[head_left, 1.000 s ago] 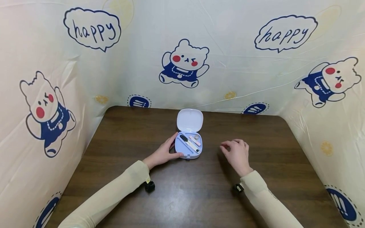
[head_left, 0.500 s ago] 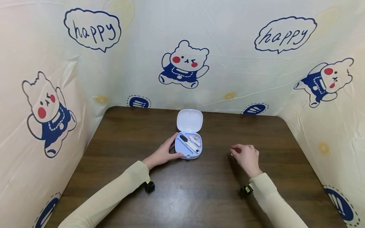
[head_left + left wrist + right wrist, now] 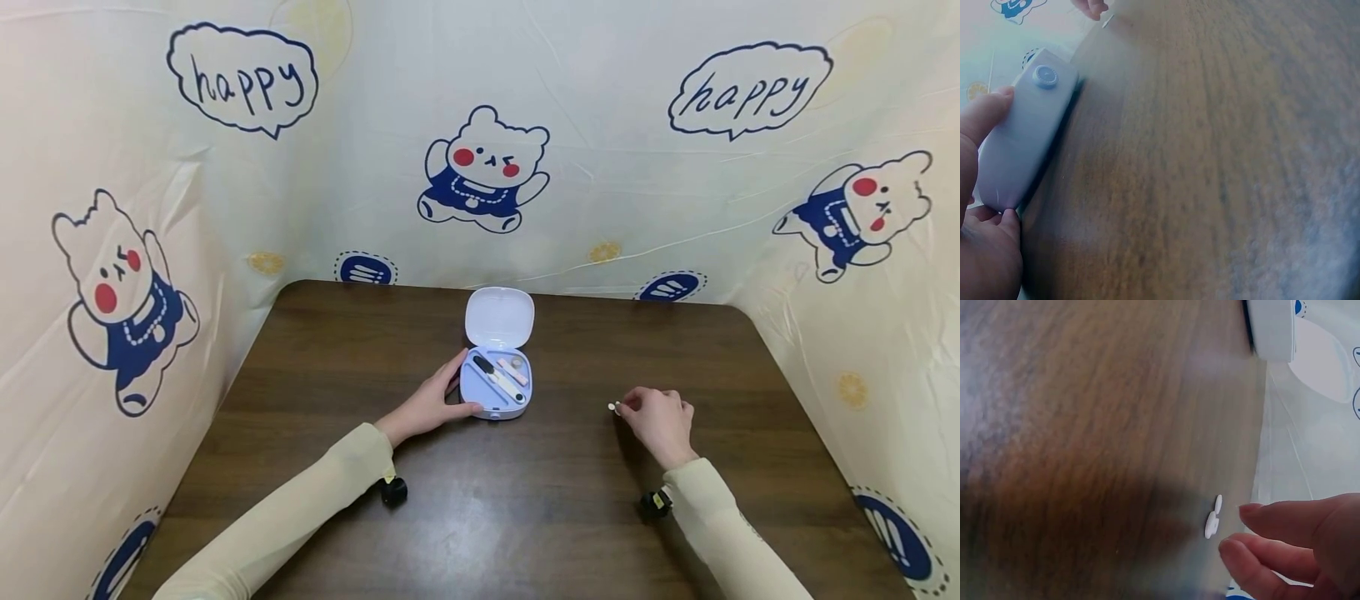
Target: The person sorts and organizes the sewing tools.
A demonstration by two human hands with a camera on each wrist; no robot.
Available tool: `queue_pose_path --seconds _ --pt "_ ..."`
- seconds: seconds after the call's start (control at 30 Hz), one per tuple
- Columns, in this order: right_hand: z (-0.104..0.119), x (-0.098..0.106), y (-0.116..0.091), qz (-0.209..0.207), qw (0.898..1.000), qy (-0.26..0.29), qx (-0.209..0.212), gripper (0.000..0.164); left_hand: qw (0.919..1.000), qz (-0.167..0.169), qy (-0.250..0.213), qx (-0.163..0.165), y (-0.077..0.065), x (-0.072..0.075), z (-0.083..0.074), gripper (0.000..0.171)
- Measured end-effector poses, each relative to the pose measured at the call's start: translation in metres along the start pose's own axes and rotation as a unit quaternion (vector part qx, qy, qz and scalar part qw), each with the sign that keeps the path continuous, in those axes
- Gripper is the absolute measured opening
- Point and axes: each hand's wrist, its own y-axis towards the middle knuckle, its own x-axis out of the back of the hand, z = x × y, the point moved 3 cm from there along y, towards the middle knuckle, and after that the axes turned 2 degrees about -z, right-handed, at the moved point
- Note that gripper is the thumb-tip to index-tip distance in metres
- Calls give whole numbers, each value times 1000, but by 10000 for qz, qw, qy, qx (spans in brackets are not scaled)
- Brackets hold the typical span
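Note:
My left hand (image 3: 429, 406) grips the left side of a light blue hinged case (image 3: 471, 398), thumb at its front and fingers round the side. Its pale lid (image 3: 499, 317) stands raised. Inside lie a slim white tool with a black end (image 3: 499, 379), a pink piece (image 3: 513, 371) and a small round piece (image 3: 516, 362). To the right, my right hand (image 3: 660, 423) hovers with thumb and fingertips parted. Two small white discs (image 3: 1211, 525) lie on the table just off those fingertips in the right wrist view, one partly over the other.
The brown wooden table (image 3: 510, 517) carries the case and the discs. A printed cloth (image 3: 585, 183) stands behind and at both sides. The case's front button (image 3: 1045, 76) faces the person.
My right hand has moved right and nearer to the person, and the white discs now show beside its fingertips. The left hand and the case have stayed in place.

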Motion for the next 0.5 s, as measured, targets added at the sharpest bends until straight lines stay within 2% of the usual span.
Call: queue_pose_path --seconds 0.5 --pt "-7 -9 6 171 9996 -159 -159 13 9998 106 87 143 1 1 2 107"
